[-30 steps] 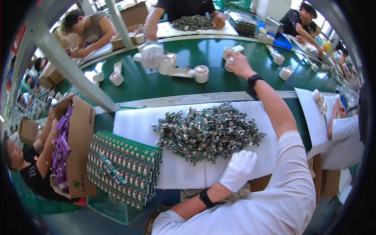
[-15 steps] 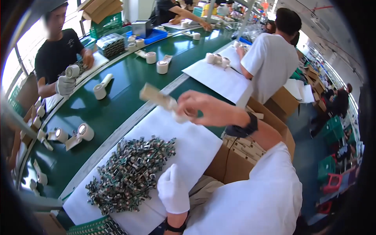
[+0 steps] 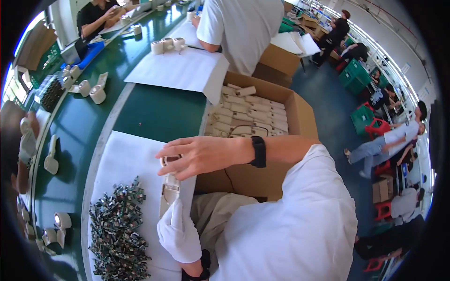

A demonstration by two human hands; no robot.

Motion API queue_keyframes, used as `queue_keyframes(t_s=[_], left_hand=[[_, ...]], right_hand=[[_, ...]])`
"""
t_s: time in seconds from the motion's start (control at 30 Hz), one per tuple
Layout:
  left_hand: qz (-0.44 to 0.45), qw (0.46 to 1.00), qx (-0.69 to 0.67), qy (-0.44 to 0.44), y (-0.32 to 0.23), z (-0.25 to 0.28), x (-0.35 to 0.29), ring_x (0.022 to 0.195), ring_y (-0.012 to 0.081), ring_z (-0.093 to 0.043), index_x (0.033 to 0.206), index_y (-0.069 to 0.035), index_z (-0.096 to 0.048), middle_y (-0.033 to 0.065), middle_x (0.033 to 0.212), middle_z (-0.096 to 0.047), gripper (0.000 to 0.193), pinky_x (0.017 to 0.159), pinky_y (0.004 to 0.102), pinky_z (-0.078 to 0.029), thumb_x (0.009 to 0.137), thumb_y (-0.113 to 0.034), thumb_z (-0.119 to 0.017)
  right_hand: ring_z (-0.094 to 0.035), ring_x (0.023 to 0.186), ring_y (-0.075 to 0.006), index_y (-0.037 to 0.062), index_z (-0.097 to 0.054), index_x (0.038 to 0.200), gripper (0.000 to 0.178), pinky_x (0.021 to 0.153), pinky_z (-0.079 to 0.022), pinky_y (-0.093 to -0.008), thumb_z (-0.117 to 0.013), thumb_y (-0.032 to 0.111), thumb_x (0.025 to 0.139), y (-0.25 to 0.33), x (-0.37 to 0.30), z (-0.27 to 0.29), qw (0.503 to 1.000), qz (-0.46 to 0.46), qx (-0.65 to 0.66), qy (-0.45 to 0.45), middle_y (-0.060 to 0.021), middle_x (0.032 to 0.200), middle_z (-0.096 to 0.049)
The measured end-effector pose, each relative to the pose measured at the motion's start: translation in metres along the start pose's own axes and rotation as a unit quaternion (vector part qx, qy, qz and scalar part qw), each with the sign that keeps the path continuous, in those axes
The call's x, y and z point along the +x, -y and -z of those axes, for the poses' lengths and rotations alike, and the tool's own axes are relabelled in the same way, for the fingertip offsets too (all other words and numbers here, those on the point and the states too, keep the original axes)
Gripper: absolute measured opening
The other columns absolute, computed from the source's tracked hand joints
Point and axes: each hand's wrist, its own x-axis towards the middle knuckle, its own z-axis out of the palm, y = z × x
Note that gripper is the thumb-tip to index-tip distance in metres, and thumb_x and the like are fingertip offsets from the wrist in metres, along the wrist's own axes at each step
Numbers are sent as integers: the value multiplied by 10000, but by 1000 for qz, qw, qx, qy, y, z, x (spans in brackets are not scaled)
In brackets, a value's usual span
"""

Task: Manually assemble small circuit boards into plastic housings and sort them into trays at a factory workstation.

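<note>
- I see the cream fan-shaped piece [image 3: 171, 184] over the near white sheet [image 3: 123, 159], between both hands; its round head points far and its handle runs toward me.
- The right hand [image 3: 204, 157] has its bare fingers spread around the head; I read that grip as closed on the piece.
- The left hand [image 3: 176, 234], white-gloved, brings its fingertips to the handle's near end; the glove hides whether that grip is pinching or only touching.
- What is new: half a second earlier the right hand carries the piece alone, well apart from the glove; now the two meet at it. For the work, I judge this a shift from carrying to two-handed handling.
- Just left of the glove, the heap of small circuit boards [image 3: 117, 229] sits on the sheet, with neither hand on it.
- My view is now turned further right, so the carton [image 3: 303, 119] of cream handles [image 3: 241, 107] shows more fully, beyond the right forearm.
- Farther out, the green bench [image 3: 154, 108] shows between the sheets, more cream pieces [image 3: 97, 94] stand on the belt [image 3: 77, 145] at left, and a white-shirted co-worker [image 3: 241, 40] is at the far side.
</note>
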Motion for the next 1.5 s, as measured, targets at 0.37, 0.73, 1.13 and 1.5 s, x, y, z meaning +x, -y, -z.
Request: queue_keyframes(t_s=[0.37, 0.73, 1.13, 1.5], left_hand=[[75, 996, -22, -32, -2, -3, -5, 839, 264, -695, 1168, -41, -735, 108, 1004, -724, 356, 746, 363, -554, 827, 61, -733], [70, 996, -23, -45, -8, -9, -2, 779, 230, -685, 1171, -55, -743, 94, 952, -718, 357, 693, 343, -553, 829, 48, -736], [145, 982, -117, -38, -7, 1, -3, 730, 201, -667, 1159, -66, -752, 92, 910, -707, 343, 668, 329, -546, 829, 27, -759], [305, 911, -212, -177, 3, 8, 2, 872, 153, -684, 1206, 38, -705, 104, 1099, -730, 311, 783, 299, -567, 897, 61, -701]], right_hand=[[-710, 802, -297, 66, -661, 907, 127, 646, -549, -429, -719, 130, 814, 72, 32, -1, 913, -347, 206, 64, -99, 845, -710], [-663, 696, -280, 102, -669, 967, 120, 614, -517, -399, -698, 158, 865, 46, 32, -36, 979, -133, 151, -26, -67, 692, -618], [-674, 681, -281, 84, -701, 871, 130, 612, -537, -390, -701, 210, 906, 70, 40, -45, 926, -296, 198, -125, -78, 735, -670], [-658, 624, -272, 72, -704, 875, 103, 580, -525, -380, -677, 170, 889, 67, 45, -41, 939, -288, 168, -79, -87, 688, -661]])
